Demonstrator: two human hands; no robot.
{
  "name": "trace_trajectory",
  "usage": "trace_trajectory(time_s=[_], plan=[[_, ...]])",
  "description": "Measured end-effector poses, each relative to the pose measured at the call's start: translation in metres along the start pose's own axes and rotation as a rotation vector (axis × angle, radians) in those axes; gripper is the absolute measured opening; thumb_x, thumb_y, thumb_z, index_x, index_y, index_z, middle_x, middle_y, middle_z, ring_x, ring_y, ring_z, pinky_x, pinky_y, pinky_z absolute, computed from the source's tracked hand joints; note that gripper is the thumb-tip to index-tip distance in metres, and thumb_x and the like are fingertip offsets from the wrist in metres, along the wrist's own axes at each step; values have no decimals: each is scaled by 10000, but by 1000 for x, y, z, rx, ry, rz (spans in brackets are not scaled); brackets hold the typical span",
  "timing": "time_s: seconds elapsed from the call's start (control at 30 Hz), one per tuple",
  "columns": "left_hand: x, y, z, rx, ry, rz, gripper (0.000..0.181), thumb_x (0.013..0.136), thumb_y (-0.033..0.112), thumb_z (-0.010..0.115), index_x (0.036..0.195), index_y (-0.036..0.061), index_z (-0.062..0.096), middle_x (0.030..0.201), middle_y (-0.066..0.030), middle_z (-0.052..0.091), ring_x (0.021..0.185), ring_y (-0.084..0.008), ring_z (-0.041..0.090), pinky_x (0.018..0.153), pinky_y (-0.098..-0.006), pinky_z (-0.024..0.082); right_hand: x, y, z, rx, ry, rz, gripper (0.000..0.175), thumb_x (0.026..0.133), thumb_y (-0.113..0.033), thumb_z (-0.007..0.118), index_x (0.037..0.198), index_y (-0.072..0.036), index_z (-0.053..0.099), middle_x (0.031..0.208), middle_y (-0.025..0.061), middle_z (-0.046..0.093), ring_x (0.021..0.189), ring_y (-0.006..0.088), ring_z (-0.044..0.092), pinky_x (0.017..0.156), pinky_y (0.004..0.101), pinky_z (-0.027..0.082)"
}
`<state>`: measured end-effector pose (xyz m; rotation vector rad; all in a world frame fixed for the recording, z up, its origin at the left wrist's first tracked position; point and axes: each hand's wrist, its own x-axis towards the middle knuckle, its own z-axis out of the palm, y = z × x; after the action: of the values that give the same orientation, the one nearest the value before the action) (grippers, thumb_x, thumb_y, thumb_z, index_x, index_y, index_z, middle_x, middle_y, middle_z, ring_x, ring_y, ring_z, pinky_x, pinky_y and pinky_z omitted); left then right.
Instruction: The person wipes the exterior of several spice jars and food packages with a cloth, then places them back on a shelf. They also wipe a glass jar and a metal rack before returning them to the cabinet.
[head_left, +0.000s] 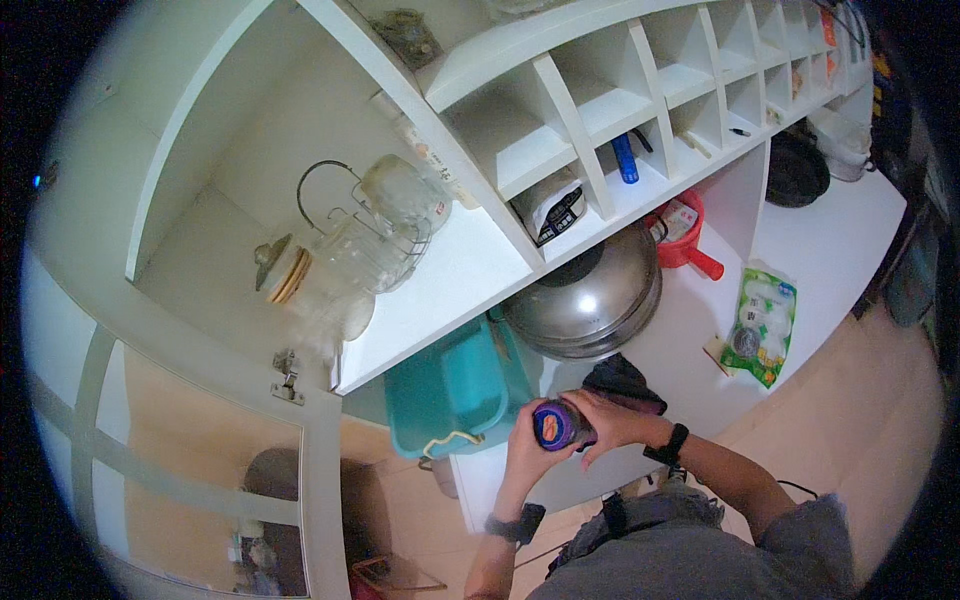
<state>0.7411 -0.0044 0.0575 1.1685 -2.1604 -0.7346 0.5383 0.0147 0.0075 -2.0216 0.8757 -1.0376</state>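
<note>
A small cylindrical container (551, 426) with a purple and blue end and an orange mark on it is held between both hands over the white countertop. My left hand (525, 454) wraps its left side, the thumb beside the coloured end. From the other side, my right hand (611, 421) grips the body of the container, covering much of it. Just beyond my right hand lies a dark bunched cloth (619, 379). Each wrist wears a black band.
A teal plastic tub (450, 382) and a lidded metal pot (592, 300) stand ahead. Rightward are a red dipper (681, 236) and a green packet (765, 322). Glass jars (360, 251) occupy the cabinet, whose door (322, 480) hangs open at left. Cubbyholes (607, 97) run above.
</note>
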Motion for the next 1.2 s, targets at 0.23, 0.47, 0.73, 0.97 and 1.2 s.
trace_trajectory(time_s=[0.23, 0.47, 0.73, 0.97, 1.2], plan=[[55, 35, 53, -42, -167, 142, 875, 584, 242, 880, 1280, 16, 400, 1189, -178, 551, 1136, -295, 537, 972, -384, 429, -35, 36, -13, -208, 530, 194, 996, 547, -497, 825, 1300, 8, 412, 1232, 225, 529, 1150, 388, 513, 1017, 435, 382], [73, 9, 106, -651, -410, -52, 1010, 708, 121, 812, 1449, 4, 136, 1398, -207, 345, 1258, -311, 421, 1040, -394, 375, -84, 41, -32, -40, 802, 425, 917, 536, -391, 853, 1270, -27, 441, 1192, 194, 568, 1117, 364, 547, 974, 415, 425], [30, -76, 146, 247, -612, -18, 1047, 787, 416, 713, 1484, 43, 27, 1464, -329, 193, 1319, -525, 243, 1087, -531, 244, -146, 86, -61, 4, 995, 563, 954, 577, -182, 886, 1332, 8, 334, 1244, 144, 523, 1180, 207, 496, 1012, 340, 404], [-1, -97, 164, 424, -469, 58, 1096, 771, 372, 721, 1495, 90, -52, 1467, -341, 172, 1311, -582, 204, 1075, -602, 233, -149, 106, -53, 136, 978, 587, 1030, 604, -54, 859, 1403, 5, 211, 1313, 137, 458, 1203, 221, 472, 1029, 360, 398], [8, -76, 178, 497, -486, -18, 1057, 762, 377, 724, 1507, 123, 18, 1503, -266, 156, 1312, -591, 198, 1010, -622, 340, -173, 122, -67, 61, 922, 586, 860, 610, -19, 822, 1324, -24, 342, 1284, 137, 469, 1201, 259, 472, 1013, 380, 411]])
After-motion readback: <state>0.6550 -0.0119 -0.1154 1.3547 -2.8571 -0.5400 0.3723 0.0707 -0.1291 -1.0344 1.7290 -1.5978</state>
